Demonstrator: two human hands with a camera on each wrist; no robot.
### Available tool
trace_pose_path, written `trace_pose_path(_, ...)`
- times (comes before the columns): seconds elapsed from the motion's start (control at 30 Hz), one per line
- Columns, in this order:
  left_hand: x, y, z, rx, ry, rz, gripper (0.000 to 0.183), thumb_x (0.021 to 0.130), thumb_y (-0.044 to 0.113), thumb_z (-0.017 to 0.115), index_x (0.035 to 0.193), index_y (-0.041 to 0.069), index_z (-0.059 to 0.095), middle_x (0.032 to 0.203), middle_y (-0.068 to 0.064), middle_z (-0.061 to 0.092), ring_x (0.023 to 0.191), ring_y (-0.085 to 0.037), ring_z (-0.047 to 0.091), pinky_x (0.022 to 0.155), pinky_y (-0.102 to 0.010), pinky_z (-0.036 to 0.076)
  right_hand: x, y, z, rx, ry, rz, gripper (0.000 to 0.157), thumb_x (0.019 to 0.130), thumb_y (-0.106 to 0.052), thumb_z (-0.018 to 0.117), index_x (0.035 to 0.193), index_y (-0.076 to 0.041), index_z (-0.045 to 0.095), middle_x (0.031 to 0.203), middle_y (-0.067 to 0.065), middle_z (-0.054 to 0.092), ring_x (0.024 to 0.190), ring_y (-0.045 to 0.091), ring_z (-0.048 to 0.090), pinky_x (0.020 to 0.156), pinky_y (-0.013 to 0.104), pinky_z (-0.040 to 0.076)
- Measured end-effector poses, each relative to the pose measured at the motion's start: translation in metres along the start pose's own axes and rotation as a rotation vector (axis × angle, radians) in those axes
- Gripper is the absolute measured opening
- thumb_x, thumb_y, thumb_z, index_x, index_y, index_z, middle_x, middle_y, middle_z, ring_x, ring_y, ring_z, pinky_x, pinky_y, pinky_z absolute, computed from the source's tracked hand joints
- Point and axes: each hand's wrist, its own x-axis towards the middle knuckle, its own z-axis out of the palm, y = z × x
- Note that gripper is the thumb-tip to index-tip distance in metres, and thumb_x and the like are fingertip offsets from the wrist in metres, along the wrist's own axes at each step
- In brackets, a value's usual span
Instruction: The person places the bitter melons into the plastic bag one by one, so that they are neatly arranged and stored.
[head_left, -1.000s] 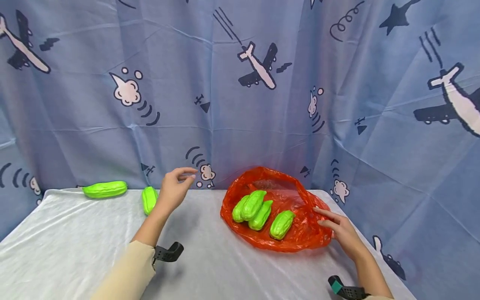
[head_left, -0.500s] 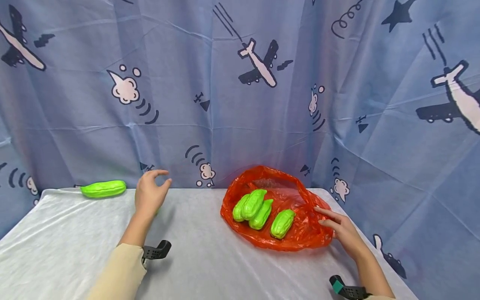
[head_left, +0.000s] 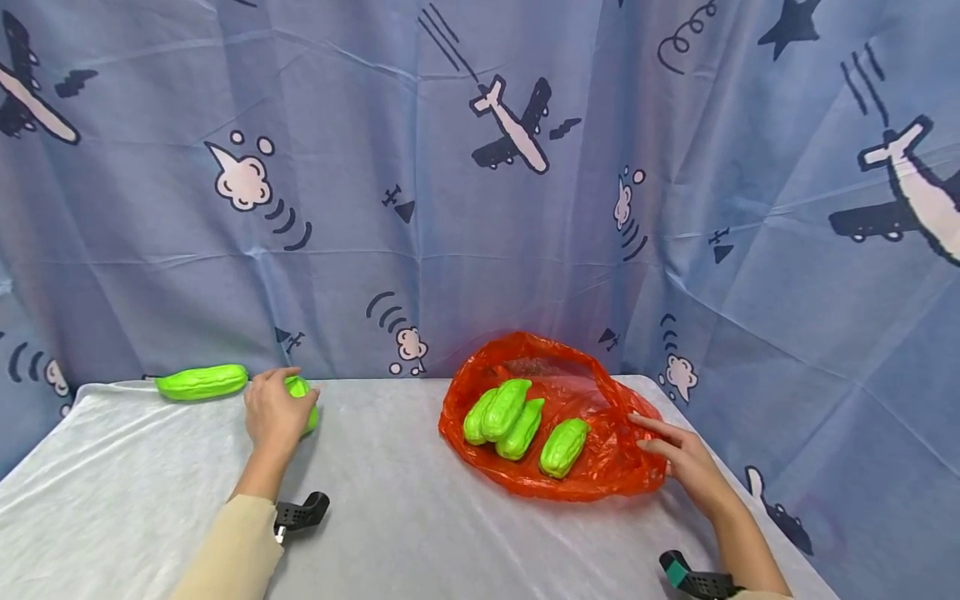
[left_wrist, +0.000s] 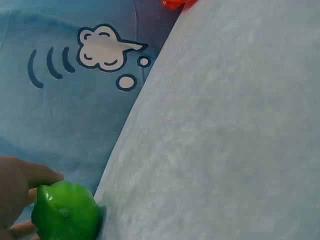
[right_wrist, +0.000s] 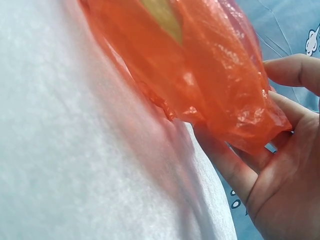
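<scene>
At the table's far left side, my left hand has its thumb and fingers around a short bright green bitter melon, partly hidden by the hand. The left wrist view shows the rounded end of this bitter melon against the fingers. An open red plastic bag lies right of centre, with several green bitter melons inside it. My right hand holds the bag's right side; in the right wrist view the film lies between thumb and fingers.
One longer green bitter melon lies at the table's back left edge. The table has a white cloth. Behind and to the right hangs a blue curtain with airplane prints.
My left hand has moved left and down onto the short bitter melon and taken hold of it. The right hand and the bag stay in place.
</scene>
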Motion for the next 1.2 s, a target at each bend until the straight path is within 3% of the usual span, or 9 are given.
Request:
trace_pose_path(0.17,0.002,-0.003,-0.003,-0.097,-0.003,-0.005,0.041,0.089,0.012,0.069,0.129,0.002,0.065,0.144,-0.028,0.049,0.131,-0.046,0.048,0.107,-0.059,0.041,0.0,-0.001,0.001,-0.006,0.001,-0.009,0.054,0.102,-0.027,0.055,0.15,-0.003,0.046,0.158,0.026,0.037,0.117,0.012,0.056,0.089,0.034,0.06)
trace_pose_path(0.27,0.005,-0.001,-0.004,-0.197,-0.052,-0.014,0.04,0.091,0.011,0.068,0.13,0.002,0.065,0.147,-0.029,0.047,0.13,-0.046,0.053,0.108,-0.056,0.044,0.0,0.0,0.002,0.0,0.005,-0.014,0.054,0.102,-0.027,0.055,0.149,-0.003,0.046,0.158,0.026,0.038,0.112,0.004,0.056,0.09,0.034,0.06)
trace_pose_path(0.43,0.006,0.011,-0.008,-0.385,-0.16,-0.125,0.042,0.094,0.016,0.069,0.135,0.006,0.064,0.156,-0.023,0.043,0.135,-0.04,0.055,0.107,-0.049,0.049,0.001,0.001,0.002,0.015,0.006,-0.009,0.054,0.102,-0.027,0.056,0.149,-0.003,0.046,0.158,0.026,0.038,0.113,0.005,0.055,0.094,0.044,0.059)
trace_pose_path(0.63,0.008,0.024,-0.009,-0.597,-0.237,-0.203,0.045,0.096,0.018,0.067,0.14,0.009,0.06,0.157,-0.013,0.045,0.139,-0.025,0.048,0.083,-0.015,0.05,0.001,0.001,0.001,0.02,-0.002,-0.005,0.054,0.102,-0.027,0.055,0.149,-0.003,0.046,0.158,0.026,0.037,0.115,0.009,0.057,0.095,0.046,0.059)
trace_pose_path(0.73,0.008,0.03,-0.009,-0.72,-0.293,-0.218,0.048,0.098,0.016,0.064,0.145,0.008,0.055,0.155,-0.012,0.048,0.131,-0.016,0.049,0.078,-0.007,0.048,0.001,0.0,0.001,0.02,0.0,-0.011,0.054,0.102,-0.027,0.055,0.15,-0.003,0.046,0.158,0.026,0.037,0.111,0.003,0.056,0.093,0.043,0.06)
trace_pose_path(0.87,0.009,0.034,-0.01,-0.887,-0.404,-0.246,0.051,0.103,0.012,0.055,0.153,0.01,0.045,0.161,-0.011,0.04,0.118,-0.004,0.054,0.085,-0.01,0.05,0.001,0.0,0.001,0.018,0.003,-0.014,0.054,0.102,-0.027,0.055,0.15,-0.003,0.046,0.158,0.025,0.038,0.109,-0.001,0.055,0.091,0.039,0.06)
trace_pose_path(1.03,0.006,0.034,-0.007,-1.02,-0.546,-0.254,0.049,0.109,0.012,0.034,0.159,0.011,0.033,0.168,-0.008,0.024,0.123,-0.006,0.046,0.089,-0.014,0.048,0.001,0.0,0.002,0.014,0.003,-0.009,0.054,0.103,-0.027,0.055,0.15,-0.003,0.046,0.158,0.026,0.038,0.113,0.005,0.055,0.09,0.037,0.061)
trace_pose_path(1.13,0.002,0.035,-0.001,-1.057,-0.548,-0.262,0.049,0.109,0.012,0.028,0.157,0.01,0.037,0.161,-0.01,0.03,0.12,-0.007,0.046,0.09,-0.015,0.047,0.001,0.0,0.002,0.012,0.004,-0.011,0.054,0.103,-0.027,0.055,0.15,-0.003,0.046,0.158,0.026,0.038,0.111,0.002,0.055,0.089,0.035,0.06)
trace_pose_path(1.2,0.0,0.037,0.004,-1.062,-0.518,-0.272,0.045,0.108,0.015,0.033,0.151,0.008,0.046,0.146,-0.007,0.044,0.112,-0.006,0.052,0.089,-0.016,0.049,0.0,-0.001,0.002,0.007,0.006,-0.014,0.054,0.102,-0.026,0.055,0.15,-0.003,0.046,0.157,0.026,0.038,0.109,-0.001,0.055,0.089,0.033,0.06)
